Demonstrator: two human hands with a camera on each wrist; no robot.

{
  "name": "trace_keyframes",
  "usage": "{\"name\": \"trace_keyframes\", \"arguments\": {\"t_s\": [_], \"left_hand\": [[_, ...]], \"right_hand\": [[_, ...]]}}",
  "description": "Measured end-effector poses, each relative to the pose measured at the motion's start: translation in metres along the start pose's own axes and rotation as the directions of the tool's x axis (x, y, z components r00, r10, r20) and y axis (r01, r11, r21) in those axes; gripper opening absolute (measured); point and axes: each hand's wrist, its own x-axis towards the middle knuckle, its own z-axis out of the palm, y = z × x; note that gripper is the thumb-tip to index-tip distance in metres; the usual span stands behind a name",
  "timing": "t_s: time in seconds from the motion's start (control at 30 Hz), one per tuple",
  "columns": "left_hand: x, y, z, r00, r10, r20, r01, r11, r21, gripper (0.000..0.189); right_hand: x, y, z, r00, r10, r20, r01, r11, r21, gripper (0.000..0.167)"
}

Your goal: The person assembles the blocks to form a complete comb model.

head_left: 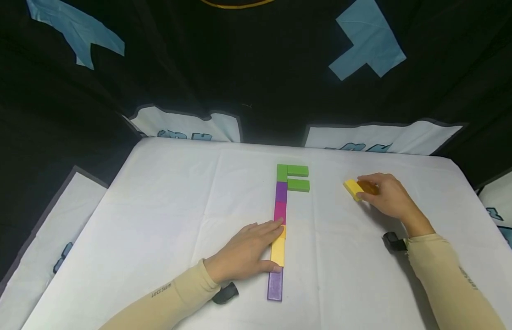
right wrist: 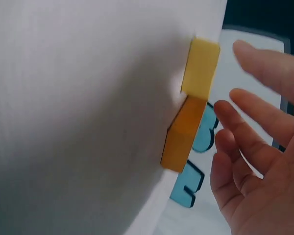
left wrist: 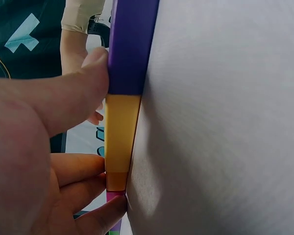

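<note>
A straight row of coloured blocks runs along the white cloth in the head view. From the far end come a green block [head_left: 282, 173], a purple one [head_left: 281, 192], a magenta one [head_left: 280, 211], an orange one [head_left: 283, 233], a yellow one [head_left: 277, 253] and a light purple one [head_left: 275, 286]. My left hand [head_left: 244, 253] touches the row, thumb near the yellow and light purple joint, fingertips by the orange and magenta blocks. At right, my right hand [head_left: 386, 196] is beside a yellow block [right wrist: 202, 66] and an orange block [right wrist: 183, 139], which meet end to end; its fingers appear apart from them.
Two green blocks [head_left: 297, 171] point rightward from the row's far end. White cloth [head_left: 157, 206] covers the table, whose far edge meets a black curtain [head_left: 260, 82] with blue patches. A black wrist-camera mount [head_left: 225, 294] sits under the left wrist.
</note>
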Motion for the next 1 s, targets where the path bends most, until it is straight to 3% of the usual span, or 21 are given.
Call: {"name": "trace_keyframes", "arguments": {"t_s": [0.2, 0.4, 0.57, 0.7, 0.8, 0.9, 1.0], "left_hand": [[0.001, 0.000, 0.000, 1.000, 0.003, -0.001, -0.003, 1.000, 0.004, 0.089], [0.000, 0.000, 0.000, 1.000, 0.005, 0.001, -0.005, 1.000, -0.002, 0.089], [0.000, 0.000, 0.000, 1.000, 0.005, 0.002, -0.005, 1.000, 0.000, 0.089], [0.000, 0.000, 0.000, 1.000, 0.005, 0.003, -0.005, 1.000, 0.001, 0.089], [0.000, 0.000, -0.001, 1.000, 0.006, 0.000, -0.006, 1.000, 0.002, 0.089], [0.000, 0.000, -0.001, 1.000, 0.007, -0.005, -0.007, 1.000, 0.001, 0.089], [-0.001, 0.000, -0.001, 1.000, 0.006, -0.004, -0.006, 1.000, -0.005, 0.089]], "right_hand": [[-0.001, -0.008, 0.003, 0.999, -0.018, 0.032, 0.019, 0.999, -0.035, 0.044], [-0.001, -0.008, 0.001, 0.996, -0.059, 0.070, 0.058, 0.998, 0.011, 0.041], [-0.005, -0.008, 0.003, 0.997, -0.074, 0.027, 0.074, 0.997, 0.006, 0.037], [-0.010, -0.019, 0.007, 0.996, 0.005, -0.085, -0.011, 0.998, -0.066, 0.038], [-0.013, -0.031, 0.008, 0.987, 0.085, -0.138, -0.104, 0.985, -0.137, 0.050], [-0.012, -0.040, 0.011, 0.981, 0.139, -0.138, -0.164, 0.967, -0.195, 0.062], [-0.009, -0.045, 0.014, 0.977, 0.184, -0.107, -0.204, 0.952, -0.230, 0.062]]}}
